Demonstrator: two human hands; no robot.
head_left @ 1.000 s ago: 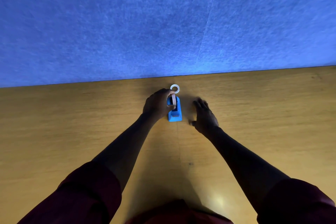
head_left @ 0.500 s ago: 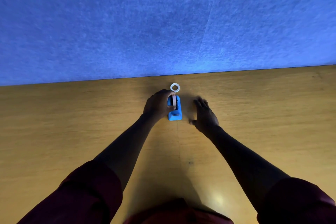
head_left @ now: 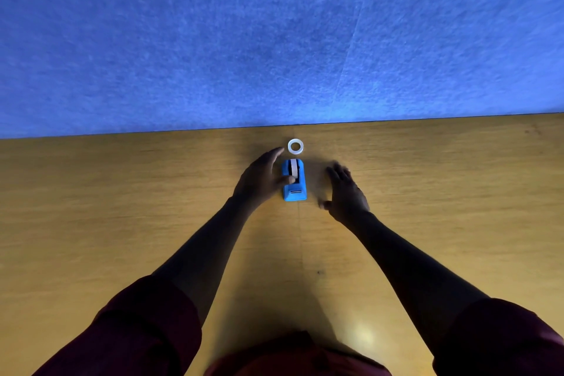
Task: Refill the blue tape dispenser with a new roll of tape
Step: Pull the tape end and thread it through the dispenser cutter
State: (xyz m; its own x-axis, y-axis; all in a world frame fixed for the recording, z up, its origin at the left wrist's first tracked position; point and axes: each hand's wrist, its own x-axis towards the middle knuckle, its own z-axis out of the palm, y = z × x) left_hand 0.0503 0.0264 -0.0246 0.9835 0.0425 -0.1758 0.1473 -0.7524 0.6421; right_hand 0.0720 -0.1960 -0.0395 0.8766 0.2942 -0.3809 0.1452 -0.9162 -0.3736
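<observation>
The blue tape dispenser point(head_left: 294, 189) stands on the wooden table near its far edge, and a pale roll of tape point(head_left: 293, 167) sits upright in its cradle. A white ring point(head_left: 295, 146) lies flat just beyond the dispenser. My left hand point(head_left: 261, 181) is against the dispenser's left side with its fingers stretched out towards the ring. Its thumb rests on the dispenser just in front of the roll. My right hand point(head_left: 346, 192) hovers open a short way to the right of the dispenser and touches nothing.
The wooden table point(head_left: 122, 207) ends at a far edge just behind the ring, with blue carpet point(head_left: 274, 40) beyond it. A seam runs down the table's middle towards me. Dark red sleeves cover both of my upper arms at the bottom of the view.
My left hand's fingers have uncurled from the top of the roll and now point forward, so the roll shows in the dispenser. The right hand has barely moved.
</observation>
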